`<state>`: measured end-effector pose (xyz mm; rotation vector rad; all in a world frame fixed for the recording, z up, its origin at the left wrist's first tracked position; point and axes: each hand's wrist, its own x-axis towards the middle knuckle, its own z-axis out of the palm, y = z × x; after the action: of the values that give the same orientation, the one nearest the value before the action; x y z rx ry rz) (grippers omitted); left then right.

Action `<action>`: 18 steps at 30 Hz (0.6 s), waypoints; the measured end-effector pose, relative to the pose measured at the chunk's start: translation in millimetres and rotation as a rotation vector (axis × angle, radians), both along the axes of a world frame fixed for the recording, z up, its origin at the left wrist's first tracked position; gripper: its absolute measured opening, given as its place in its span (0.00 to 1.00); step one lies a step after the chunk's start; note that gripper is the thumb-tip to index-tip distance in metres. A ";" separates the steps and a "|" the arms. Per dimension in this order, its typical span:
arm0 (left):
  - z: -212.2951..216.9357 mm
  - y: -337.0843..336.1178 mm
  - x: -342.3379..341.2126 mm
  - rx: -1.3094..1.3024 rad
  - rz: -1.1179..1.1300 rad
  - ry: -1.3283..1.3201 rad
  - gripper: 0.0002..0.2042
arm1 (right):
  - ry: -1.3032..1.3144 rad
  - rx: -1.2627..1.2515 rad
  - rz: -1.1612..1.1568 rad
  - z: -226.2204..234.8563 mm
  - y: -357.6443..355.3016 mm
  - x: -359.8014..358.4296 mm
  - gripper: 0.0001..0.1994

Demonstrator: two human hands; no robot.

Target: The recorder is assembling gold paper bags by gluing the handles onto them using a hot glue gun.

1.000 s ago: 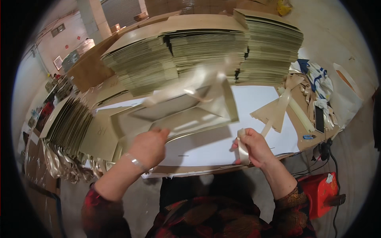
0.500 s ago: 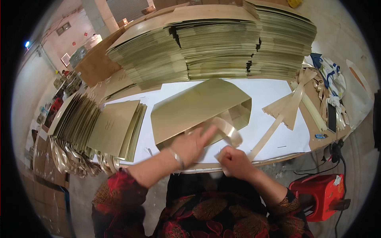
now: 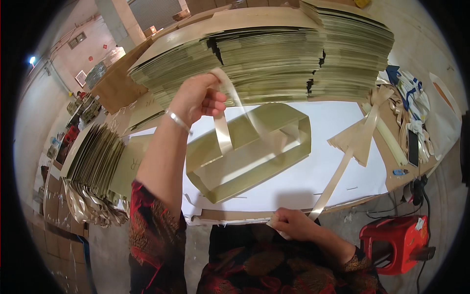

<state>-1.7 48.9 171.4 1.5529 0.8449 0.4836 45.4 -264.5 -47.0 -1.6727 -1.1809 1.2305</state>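
Nearest, at the counter's front edge, the right hand [image 3: 293, 224] has its grip pressed together on the end of a pale ribbon strip [image 3: 333, 183] that runs up and away to the right across the white counter [image 3: 303, 183]. Just beyond lies a gold paper bag [image 3: 245, 157], opened into a box shape and lying on its side in the middle of the counter — its open mouth faces the lower left. The left hand [image 3: 196, 98] is raised above the bag, a thin bracelet at the wrist, its grip pinching a loop of pale ribbon [image 3: 225, 122] that hangs down to the bag. To the right of the bag, a flat tan cardboard piece [image 3: 360, 137] rests on the counter. Left of the counter, flat gold bags stand fanned in a row [image 3: 95, 157]. Further back, tall stacks of flat gold sheets [image 3: 274, 59] fill the far side of the counter — several piles side by side. On the floor at the lower right stands a red plastic stool [image 3: 394, 242].
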 end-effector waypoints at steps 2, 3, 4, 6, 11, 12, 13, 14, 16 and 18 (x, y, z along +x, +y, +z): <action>-32.6 53.1 -2.4 -0.091 -0.110 0.103 0.18 | 0.252 -0.088 -0.037 -1.2 -2.0 -2.1 0.12; -43.5 54.1 5.4 0.009 -0.025 0.291 0.17 | 0.252 -0.093 -0.045 -0.8 -3.8 -1.6 0.12; -54.3 53.7 10.6 0.112 0.063 0.479 0.17 | 0.271 -0.105 -0.066 1.0 -5.7 -1.3 0.12; -74.5 62.5 14.9 0.245 -0.005 0.694 0.16 | 0.295 -0.123 -0.096 -1.6 -8.5 0.8 0.11; -100.8 115.0 4.5 0.202 0.128 0.582 0.12 | 0.321 -0.131 -0.057 14.4 -4.7 1.4 0.12; -84.3 100.6 4.9 -0.079 0.389 0.356 0.11 | 0.328 -0.136 -0.053 14.8 -3.0 0.5 0.12; -75.1 102.4 -7.0 0.064 0.394 0.232 0.11 | 0.382 -0.117 -0.085 15.7 -1.6 -2.9 0.11; -67.3 103.0 -16.6 0.206 0.390 0.110 0.11 | 0.439 -0.099 -0.124 15.9 -0.8 -6.1 0.11; -22.4 68.9 -19.8 0.147 0.379 -0.191 0.12 | 0.416 -0.088 -0.200 23.7 3.6 -2.6 0.10; 5.0 10.4 -47.8 0.128 -0.294 -0.199 0.06 | 0.397 -0.074 -0.300 22.7 8.4 3.8 0.10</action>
<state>-49.5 59.2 176.4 1.6808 0.4302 0.4743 49.2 -256.1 -24.3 -1.4988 -0.6282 1.3441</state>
